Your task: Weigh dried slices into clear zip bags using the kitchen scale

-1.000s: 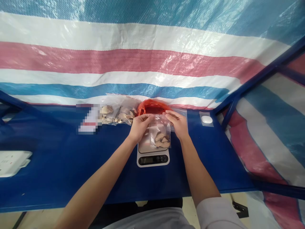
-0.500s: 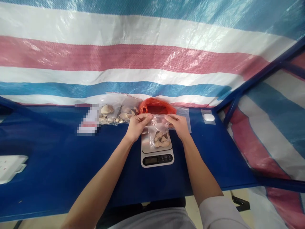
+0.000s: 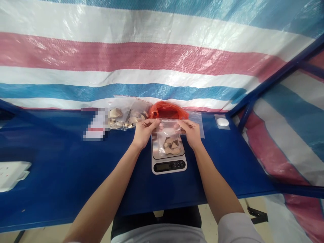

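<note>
Head view: the small bag [image 3: 165,136] over the scale [image 3: 169,165] is pinched at its top edge by the left hand [image 3: 143,133] at ten o'clock and right hand [image 3: 191,132] at two, best held evenly taut.

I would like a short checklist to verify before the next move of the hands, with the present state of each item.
1. Left hand pinches top of small bag: ok.
2. Right hand pinches its other side: ok.
3. Brownish pieces lie low inside: ok.
4. Bag fully sealed: cannot tell.
5. Bag resting on scale: cannot tell.
6. Display readable: not ok.
</note>
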A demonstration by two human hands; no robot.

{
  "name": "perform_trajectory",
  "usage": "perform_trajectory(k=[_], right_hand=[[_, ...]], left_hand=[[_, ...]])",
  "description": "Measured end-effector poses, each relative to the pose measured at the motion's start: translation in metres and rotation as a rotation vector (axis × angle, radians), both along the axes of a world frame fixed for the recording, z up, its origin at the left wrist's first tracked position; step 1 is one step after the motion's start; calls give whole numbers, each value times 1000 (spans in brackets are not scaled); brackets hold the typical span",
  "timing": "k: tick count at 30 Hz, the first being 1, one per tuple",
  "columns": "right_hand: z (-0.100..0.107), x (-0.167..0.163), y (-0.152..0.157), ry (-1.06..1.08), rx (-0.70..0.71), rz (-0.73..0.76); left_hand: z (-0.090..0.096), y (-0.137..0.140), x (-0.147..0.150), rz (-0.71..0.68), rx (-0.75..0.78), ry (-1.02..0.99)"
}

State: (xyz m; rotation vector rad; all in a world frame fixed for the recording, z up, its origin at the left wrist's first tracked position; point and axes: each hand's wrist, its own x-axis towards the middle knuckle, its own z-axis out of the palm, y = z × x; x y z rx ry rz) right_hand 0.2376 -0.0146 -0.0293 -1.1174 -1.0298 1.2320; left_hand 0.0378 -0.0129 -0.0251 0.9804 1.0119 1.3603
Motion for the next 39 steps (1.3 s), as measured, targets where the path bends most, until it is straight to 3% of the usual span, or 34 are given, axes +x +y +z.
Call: perform_trajectory(k=[10,28,39], right_hand=[[3,-2,-3,-33,22,-19],[2,-2,-5,-64,78,51],[-5,-2,-5,-138,133,-13]], left_hand=[[4,-3,-4,-41,79,140],[3,-11,-5,-45,64,100],[1,-11,-4,-18,63,105]])
